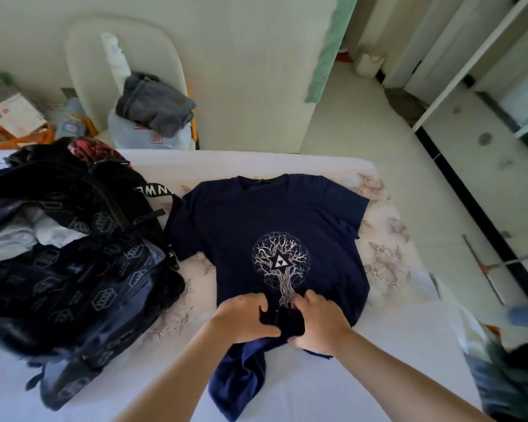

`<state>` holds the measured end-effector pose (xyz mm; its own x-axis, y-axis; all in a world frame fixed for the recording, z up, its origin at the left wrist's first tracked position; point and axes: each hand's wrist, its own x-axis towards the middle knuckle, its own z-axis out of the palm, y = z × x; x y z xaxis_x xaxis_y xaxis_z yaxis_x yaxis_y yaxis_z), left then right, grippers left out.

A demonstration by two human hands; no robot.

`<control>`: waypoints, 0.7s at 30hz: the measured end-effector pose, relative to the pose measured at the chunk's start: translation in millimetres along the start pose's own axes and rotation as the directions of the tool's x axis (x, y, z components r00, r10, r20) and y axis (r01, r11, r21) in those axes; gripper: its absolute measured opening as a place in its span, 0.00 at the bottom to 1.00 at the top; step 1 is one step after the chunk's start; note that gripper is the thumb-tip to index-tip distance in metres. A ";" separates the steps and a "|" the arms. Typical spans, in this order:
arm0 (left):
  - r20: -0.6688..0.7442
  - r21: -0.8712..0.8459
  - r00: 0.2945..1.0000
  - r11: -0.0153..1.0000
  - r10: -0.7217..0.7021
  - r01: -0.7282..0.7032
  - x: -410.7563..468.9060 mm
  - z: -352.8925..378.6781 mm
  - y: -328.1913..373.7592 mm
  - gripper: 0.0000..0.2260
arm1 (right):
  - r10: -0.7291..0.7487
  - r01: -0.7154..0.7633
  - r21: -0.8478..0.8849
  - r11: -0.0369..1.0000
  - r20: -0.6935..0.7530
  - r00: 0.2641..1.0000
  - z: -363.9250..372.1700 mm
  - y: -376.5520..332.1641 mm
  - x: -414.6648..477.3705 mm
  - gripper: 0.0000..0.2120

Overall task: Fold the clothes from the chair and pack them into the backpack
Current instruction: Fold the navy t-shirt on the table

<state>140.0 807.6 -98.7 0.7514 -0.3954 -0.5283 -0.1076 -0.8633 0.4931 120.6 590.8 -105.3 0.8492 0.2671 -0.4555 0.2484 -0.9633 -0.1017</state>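
A navy T-shirt [256,217] with a white tree print lies spread front up on the bed [333,388], collar away from me. Its lower hem is bunched near me, with a loose part trailing toward the bed's near edge. My left hand [241,318] and my right hand [317,322] sit side by side on the lower hem, each gripping a bunch of the navy fabric. A black patterned backpack [83,269] lies open at the left of the bed with pale clothes inside. Grey clothes [156,108] are piled on the white chair [86,71] beyond the bed.
A floral cloth [381,263] lies under the shirt. Bags and papers [16,117] clutter the floor at far left. A wall corner [256,86] stands behind the bed, with tiled floor [409,184] and a doorway to the right. Dark items [515,376] lie at the bed's right edge.
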 end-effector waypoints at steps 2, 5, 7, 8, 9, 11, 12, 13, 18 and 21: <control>-0.010 0.085 1.000 0.996 -0.009 0.009 -13.8 17.0 0.9 0.30 | 0.013 -0.012 0.048 0.999 -0.023 1.000 5.6 1.7 -8.4 0.34; -0.098 0.119 0.995 0.993 -0.016 0.028 -29.2 38.1 4.2 0.26 | -0.114 0.134 0.122 0.984 -0.152 0.982 14.1 11.7 -24.1 0.37; -0.186 0.045 0.982 0.998 -0.041 0.050 -37.9 47.8 9.9 0.18 | -0.143 0.197 0.158 0.967 -0.301 0.943 19.2 24.2 -39.8 0.34; -0.232 -0.018 0.971 0.998 -0.063 0.060 -41.7 52.0 13.2 0.16 | -0.127 0.203 0.169 0.965 -0.375 0.918 21.0 31.6 -48.4 0.31; -0.277 -0.083 0.957 0.994 -0.089 0.069 -44.7 55.8 16.0 0.16 | -0.099 0.191 0.181 0.965 -0.425 0.900 23.3 40.4 -56.4 0.28; -0.376 -0.174 0.917 0.982 -0.130 0.068 -52.1 60.9 21.7 0.16 | -0.048 0.149 0.200 0.968 -0.436 0.899 31.1 59.8 -70.6 0.20; -0.432 -0.191 0.891 0.980 -0.137 0.058 -56.1 63.1 23.9 0.16 | -0.041 0.135 0.211 0.968 -0.398 0.917 35.8 68.8 -76.1 0.18; -0.482 -0.201 0.865 0.978 -0.143 0.050 -59.7 65.7 24.6 0.16 | -0.052 0.136 0.224 0.965 -0.344 0.938 41.5 75.4 -79.7 0.18; -0.531 -0.271 0.802 0.951 -0.274 0.146 -85.5 73.4 23.8 0.17 | -0.136 0.185 0.137 0.973 -0.303 0.943 64.9 59.8 -74.4 0.32; -0.475 -0.254 0.831 0.949 -0.291 0.187 -96.5 80.7 23.1 0.19 | -0.142 0.194 0.077 0.978 -0.430 0.891 67.6 37.5 -61.9 0.18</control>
<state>12.5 800.6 -92.1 0.9645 0.0718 -0.2540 0.2040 -0.8134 0.5447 45.8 536.4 -140.7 0.9221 0.3869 -0.0112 0.3713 -0.8925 -0.2560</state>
